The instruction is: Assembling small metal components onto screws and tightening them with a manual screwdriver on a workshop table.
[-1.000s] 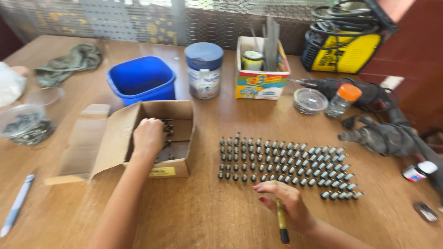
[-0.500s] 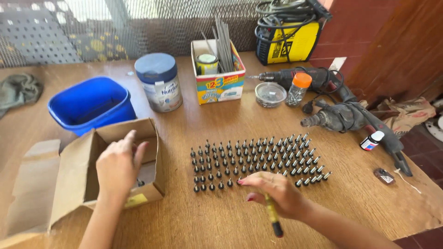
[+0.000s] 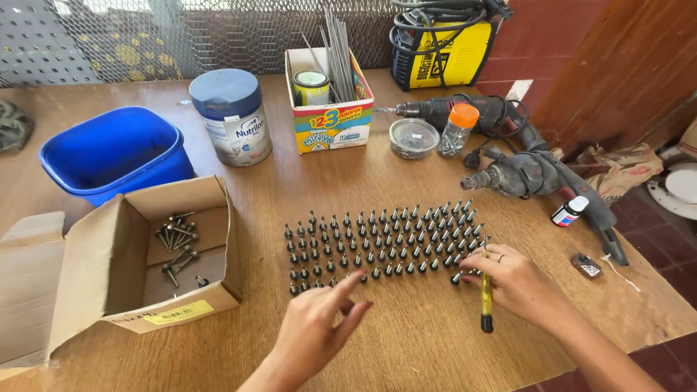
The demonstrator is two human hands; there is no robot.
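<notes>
Left of the left hand (image 3: 316, 330), an open cardboard box (image 3: 109, 272) still holds a small heap of loose screws (image 3: 176, 247); beyond it stand an empty blue tub (image 3: 116, 149) and a lidded tin (image 3: 231, 116). The left hand hovers with fingers spread and nothing visibly pinched, at the front row of upright screws (image 3: 381, 247), which already fill many rows on the tabletop (image 3: 406, 341). The right hand (image 3: 512, 279), closed around a yellow pen (image 3: 485, 301), touches a screw at the rows' right end.

blue tub (image 3: 109, 156), tin (image 3: 232, 116), two drills (image 3: 508, 145)
</notes>
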